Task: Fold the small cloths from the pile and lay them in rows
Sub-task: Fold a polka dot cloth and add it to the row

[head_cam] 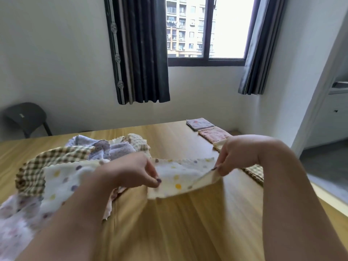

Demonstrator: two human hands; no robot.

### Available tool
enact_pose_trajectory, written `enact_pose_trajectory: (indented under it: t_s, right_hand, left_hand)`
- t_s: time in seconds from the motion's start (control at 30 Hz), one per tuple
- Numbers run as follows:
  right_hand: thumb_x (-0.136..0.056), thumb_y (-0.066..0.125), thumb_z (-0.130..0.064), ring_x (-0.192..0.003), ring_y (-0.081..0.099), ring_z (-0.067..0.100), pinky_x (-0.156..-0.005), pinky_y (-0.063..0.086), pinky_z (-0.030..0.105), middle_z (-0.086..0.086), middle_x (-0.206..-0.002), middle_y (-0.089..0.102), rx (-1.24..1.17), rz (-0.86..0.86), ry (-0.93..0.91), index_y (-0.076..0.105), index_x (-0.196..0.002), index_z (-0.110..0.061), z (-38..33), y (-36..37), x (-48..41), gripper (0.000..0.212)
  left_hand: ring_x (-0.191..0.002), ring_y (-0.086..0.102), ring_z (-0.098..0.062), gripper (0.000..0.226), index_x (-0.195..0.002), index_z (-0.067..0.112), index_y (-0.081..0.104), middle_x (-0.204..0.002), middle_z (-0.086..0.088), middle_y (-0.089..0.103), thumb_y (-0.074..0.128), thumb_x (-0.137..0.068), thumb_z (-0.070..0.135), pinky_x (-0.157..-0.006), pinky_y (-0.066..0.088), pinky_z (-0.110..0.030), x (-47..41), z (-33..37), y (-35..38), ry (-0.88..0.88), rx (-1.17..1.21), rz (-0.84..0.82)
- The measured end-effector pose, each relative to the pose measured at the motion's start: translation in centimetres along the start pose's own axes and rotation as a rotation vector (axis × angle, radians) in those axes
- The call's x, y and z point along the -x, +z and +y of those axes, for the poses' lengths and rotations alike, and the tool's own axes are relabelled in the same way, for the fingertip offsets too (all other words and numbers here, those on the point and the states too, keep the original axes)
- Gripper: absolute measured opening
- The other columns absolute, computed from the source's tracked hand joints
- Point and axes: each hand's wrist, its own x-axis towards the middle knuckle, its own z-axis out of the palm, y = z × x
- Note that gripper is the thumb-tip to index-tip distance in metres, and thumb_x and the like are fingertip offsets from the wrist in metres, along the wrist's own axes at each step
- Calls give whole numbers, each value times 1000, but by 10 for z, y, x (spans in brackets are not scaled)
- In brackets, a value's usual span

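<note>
Nearest, left hand [131, 170] and right hand [239, 155] each pinch an edge of a dotted cloth [180, 178], stretched between them over the table [178, 223]. Loose pile [75, 157] lies left; folded cloths [200, 123] in a row, far right.

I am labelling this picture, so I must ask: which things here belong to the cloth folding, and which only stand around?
Belong to the job: white dotted fabric cloth, pinched by the left hand and right hand; pile of unfolded checked and lilac cloths; row of folded square cloths; light wooden table.
Just lying about: dark rounded chair; dark grey curtains; window with black frame.
</note>
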Motion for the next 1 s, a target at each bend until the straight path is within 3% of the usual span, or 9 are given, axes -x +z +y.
enact_pose_trajectory:
  t_s: [0.03, 0.1, 0.17, 0.23, 0.43, 0.7, 0.8, 0.9, 1.0]
  right_hand:
    - [-78, 82, -40, -81, 60, -5, -72, 50, 19, -26, -76, 66, 59, -46, 12, 79, -95, -42, -2, 2, -1, 17]
    - [-75, 83, -46, -96, 63, 2, -89, 54, 24, -26, -86, 69, 111, -96, 23, 79, -95, -46, -6, 6, -3, 20]
    - [-71, 86, -47, -90, 63, 2, -88, 57, 28, -29, -76, 68, 80, -136, 22, 77, -78, -50, -6, 8, -4, 12]
    - [-70, 89, -42, -79, 62, -1, -79, 61, 28, -29, -62, 66, 12, -179, 14, 76, -71, -47, -5, 8, -4, 14]
    - [-75, 88, -17, -63, 73, 11, -63, 61, 32, -6, -70, 75, -146, -301, 10, 78, -77, -25, 4, 8, 1, 13]
    - [-80, 85, -13, -68, 73, 20, -66, 63, 37, 3, -76, 73, -160, -252, 97, 74, -81, -18, 4, 17, -16, 12]
    - [-82, 82, -12, -88, 75, 30, -79, 63, 44, 8, -88, 73, -124, -220, 156, 71, -81, -16, 4, 26, -27, 12]
    - [-82, 82, -16, -97, 74, 34, -83, 62, 48, 14, -105, 73, -79, -187, 213, 74, -100, -9, 7, 37, -40, 21]
    - [-79, 84, -27, -99, 73, 31, -86, 62, 46, 10, -111, 71, -1, -185, 247, 71, -115, -10, 9, 49, -52, 41]
  left_hand:
    - [-82, 69, 2, 8, -76, 32, 80, -79, 20, 75, 84, -81, 27, -80, 55, -23, -1, 0, 2, -13, -15, -25]
    - [-70, 67, 2, 8, -77, 31, 81, -76, 15, 75, 83, -79, 23, -68, 55, -25, -1, 2, 3, -27, -3, -58]
    - [-46, 54, 6, 4, -83, 23, 82, -56, 18, 64, 82, -82, 19, -48, 42, -15, 0, 4, 4, -37, 16, -103]
    - [-41, 49, 6, 2, -86, 18, 80, -48, 19, 57, 77, -86, 17, -45, 36, -10, 2, 6, 4, -51, 6, -156]
    - [-73, 72, -22, 15, -81, 9, 70, -78, -12, 73, 59, -90, 5, -75, 62, -35, 7, 2, -3, -90, 121, -263]
    - [-61, 70, -23, 16, -95, 3, 67, -80, -16, 73, 53, -96, 10, -61, 61, -33, -2, -1, 5, -119, 107, -59]
    - [-66, 69, -19, 16, -98, 7, 69, -90, -13, 74, 59, -100, 18, -58, 57, -29, -15, -7, 14, -74, 59, 89]
    - [-89, 66, -16, 15, -98, 15, 72, -99, -1, 73, 63, -98, 27, -72, 52, -25, -26, -13, 23, -14, -94, 214]
    - [-86, 65, -11, 9, -92, 24, 70, -97, 4, 71, 64, -96, 28, -77, 54, -27, -34, -19, 37, 1, -137, 300]
